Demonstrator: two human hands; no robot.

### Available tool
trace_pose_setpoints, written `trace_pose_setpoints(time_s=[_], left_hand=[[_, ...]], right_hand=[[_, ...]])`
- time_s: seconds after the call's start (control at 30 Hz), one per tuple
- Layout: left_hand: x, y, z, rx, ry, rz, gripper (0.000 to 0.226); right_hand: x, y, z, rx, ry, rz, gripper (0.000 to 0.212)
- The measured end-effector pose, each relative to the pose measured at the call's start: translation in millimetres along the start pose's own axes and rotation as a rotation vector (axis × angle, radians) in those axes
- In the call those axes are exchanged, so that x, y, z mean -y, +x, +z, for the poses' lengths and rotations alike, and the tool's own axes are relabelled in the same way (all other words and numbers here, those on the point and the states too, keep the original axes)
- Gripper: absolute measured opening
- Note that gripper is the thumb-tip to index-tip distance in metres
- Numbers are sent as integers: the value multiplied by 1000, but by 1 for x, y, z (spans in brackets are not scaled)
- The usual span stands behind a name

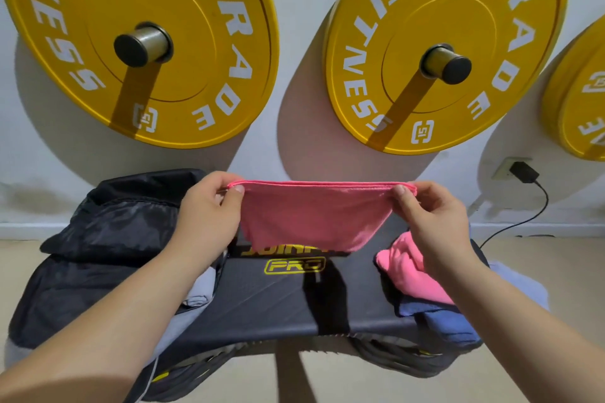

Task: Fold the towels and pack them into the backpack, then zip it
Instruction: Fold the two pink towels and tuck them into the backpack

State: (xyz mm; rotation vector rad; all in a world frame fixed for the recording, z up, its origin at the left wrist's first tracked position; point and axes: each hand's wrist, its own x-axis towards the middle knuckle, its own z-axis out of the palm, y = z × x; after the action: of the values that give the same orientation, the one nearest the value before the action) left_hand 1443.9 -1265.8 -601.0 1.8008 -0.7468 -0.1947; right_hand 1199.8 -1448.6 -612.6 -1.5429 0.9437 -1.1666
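Note:
A pink towel [311, 216] hangs folded in the air above a black padded platform [278, 301]. My left hand [206, 209] pinches its upper left corner and my right hand [432, 216] pinches its upper right corner. The black backpack [108, 239] lies open on the left, with a grey towel [199, 291] showing at its mouth. On the right of the platform lies a crumpled pink towel [409, 271] on top of a blue towel [445, 321]. A pale grey towel [520, 285] lies partly hidden behind my right forearm.
Yellow weight plates [140, 42] hang on pegs on the white wall behind the platform. A black plug and cable [523, 173] run from a wall socket at the right. Beige floor lies around the platform.

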Motion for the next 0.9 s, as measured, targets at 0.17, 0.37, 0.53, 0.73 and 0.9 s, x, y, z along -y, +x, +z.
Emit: trace_pose_setpoints(time_s=[0.17, 0.37, 0.53, 0.73, 0.9], left_hand=[[25, -5, -8, 165, 78, -75, 17], [95, -32, -8, 626, 376, -267, 23], [114, -52, -9, 875, 447, -444, 20], [112, -52, -6, 895, 444, -555, 14], [117, -47, 3, 850, 560, -477, 18]], right_hand=[[-19, -9, -11, 154, -351, 3, 11], [-46, -43, -26, 658, -781, 187, 14], [-68, -62, -37, 958, -889, 268, 14], [-73, -69, -38, 851, -720, 496, 13], [-80, -49, -23, 798, -834, 514, 16]])
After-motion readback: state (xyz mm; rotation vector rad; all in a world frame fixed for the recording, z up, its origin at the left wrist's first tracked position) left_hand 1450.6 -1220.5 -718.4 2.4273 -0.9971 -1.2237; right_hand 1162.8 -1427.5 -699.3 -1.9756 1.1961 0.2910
